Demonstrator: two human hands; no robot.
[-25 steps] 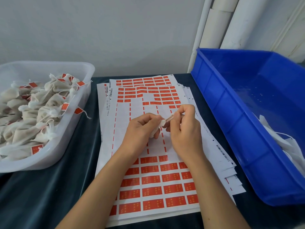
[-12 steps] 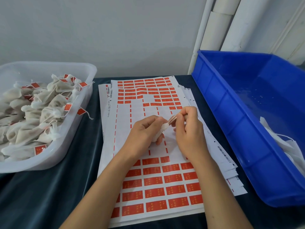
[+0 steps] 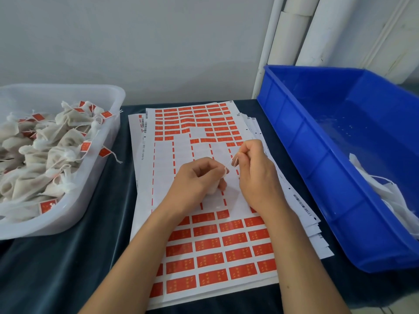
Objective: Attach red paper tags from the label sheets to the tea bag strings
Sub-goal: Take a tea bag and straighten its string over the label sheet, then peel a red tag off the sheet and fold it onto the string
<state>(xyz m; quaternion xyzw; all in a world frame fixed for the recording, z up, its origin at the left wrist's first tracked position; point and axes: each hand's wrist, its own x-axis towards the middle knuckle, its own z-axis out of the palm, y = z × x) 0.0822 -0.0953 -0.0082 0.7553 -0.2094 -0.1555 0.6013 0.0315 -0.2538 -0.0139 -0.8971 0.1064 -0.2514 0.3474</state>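
A stack of label sheets (image 3: 163, 168) with rows of red tags lies in the middle of the dark table; its middle rows are peeled bare. Over it my left hand (image 3: 197, 180) grips a small white tea bag (image 3: 215, 189), mostly hidden in the fist. My right hand (image 3: 256, 173) pinches a red tag (image 3: 235, 161) at the end of the bag's thin string, which runs between the two hands.
A clear plastic tub (image 3: 99, 159) at the left holds several tagged tea bags (image 3: 52, 155). A large blue crate (image 3: 301, 155) at the right holds white bags (image 3: 390, 200) in its near corner. White pipes (image 3: 292, 30) stand behind it against the wall.
Both hands stay over the sheet. My right hand has drawn slightly away from the left, and the string now shows stretched between them.
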